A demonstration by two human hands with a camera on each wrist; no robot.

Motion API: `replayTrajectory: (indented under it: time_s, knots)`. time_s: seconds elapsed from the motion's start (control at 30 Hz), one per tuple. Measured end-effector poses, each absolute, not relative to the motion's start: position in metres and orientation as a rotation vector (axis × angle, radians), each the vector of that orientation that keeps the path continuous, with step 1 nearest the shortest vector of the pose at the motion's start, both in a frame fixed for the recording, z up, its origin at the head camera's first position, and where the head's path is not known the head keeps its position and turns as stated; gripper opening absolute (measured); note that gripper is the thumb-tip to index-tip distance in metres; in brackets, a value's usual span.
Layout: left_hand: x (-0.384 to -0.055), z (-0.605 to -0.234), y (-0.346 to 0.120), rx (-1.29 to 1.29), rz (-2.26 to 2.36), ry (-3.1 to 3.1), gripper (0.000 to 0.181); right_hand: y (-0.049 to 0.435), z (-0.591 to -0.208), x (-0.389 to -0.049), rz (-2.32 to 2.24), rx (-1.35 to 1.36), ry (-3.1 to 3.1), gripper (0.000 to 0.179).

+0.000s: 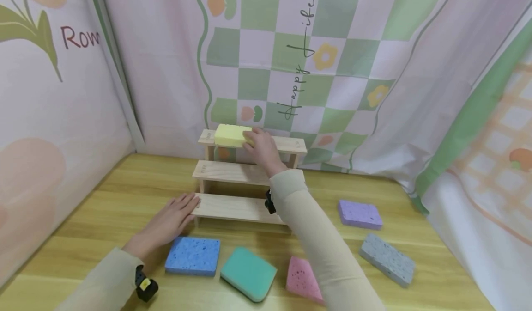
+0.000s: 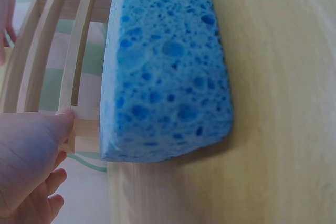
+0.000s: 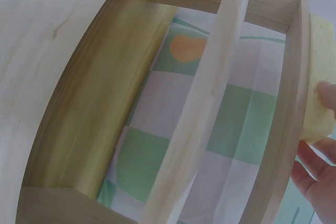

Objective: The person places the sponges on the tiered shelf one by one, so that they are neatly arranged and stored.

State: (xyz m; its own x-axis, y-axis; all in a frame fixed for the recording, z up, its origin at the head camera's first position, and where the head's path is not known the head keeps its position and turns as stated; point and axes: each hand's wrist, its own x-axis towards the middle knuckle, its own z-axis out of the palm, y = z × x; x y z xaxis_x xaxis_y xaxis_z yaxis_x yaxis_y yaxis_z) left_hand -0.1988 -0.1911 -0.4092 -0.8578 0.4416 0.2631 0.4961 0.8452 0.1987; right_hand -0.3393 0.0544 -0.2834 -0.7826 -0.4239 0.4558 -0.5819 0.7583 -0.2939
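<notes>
A three-tier wooden rack point(image 1: 243, 172) stands on the table. Its top tier carries a pale yellow sponge point(image 1: 229, 135), and my right hand point(image 1: 262, 150) grips that sponge at its right end. In the right wrist view, thumb and fingers of the right hand point(image 3: 321, 182) hold the yellow sponge point(image 3: 320, 72) along the top tier's edge. My left hand point(image 1: 174, 216) holds the left end of the lowest tier. The left wrist view shows the left hand point(image 2: 31, 161) with a digit against the tier's end. A blue sponge point(image 1: 193, 255) lies just below that hand.
On the table in front of the rack lie a teal sponge point(image 1: 248, 274) and a pink sponge point(image 1: 302, 278), partly covered by the right sleeve. Farther right are a purple sponge point(image 1: 359, 214) and a grey sponge point(image 1: 387, 259). A checked curtain point(image 1: 257, 47) hangs behind the rack.
</notes>
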Motion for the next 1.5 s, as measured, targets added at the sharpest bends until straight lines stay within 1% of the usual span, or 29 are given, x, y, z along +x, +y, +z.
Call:
replayTrajectory:
  time_s: [0.4,0.97,1.3,1.5]
  knots:
    - [-0.199,-0.41,-0.191,-0.71,-0.384,-2.835,0.047,0.05,-0.285,-0.341,0.594,0.735,-2.609,0.035]
    - [-0.201,-0.41,-0.192,-0.706,-0.358,-2.851,0.048,0.052,-0.283,-0.344,0.533,0.759,-2.643,0.039]
    - [-0.201,-0.409,-0.192,-0.712,-0.372,-2.853,0.048,0.057,-0.282,-0.344,0.467,0.813,-2.65,0.045]
    - [-0.2,-0.408,-0.19,-0.718,-0.364,-2.844,0.048,0.064,-0.283,-0.343,0.569,0.845,-2.672,0.05]
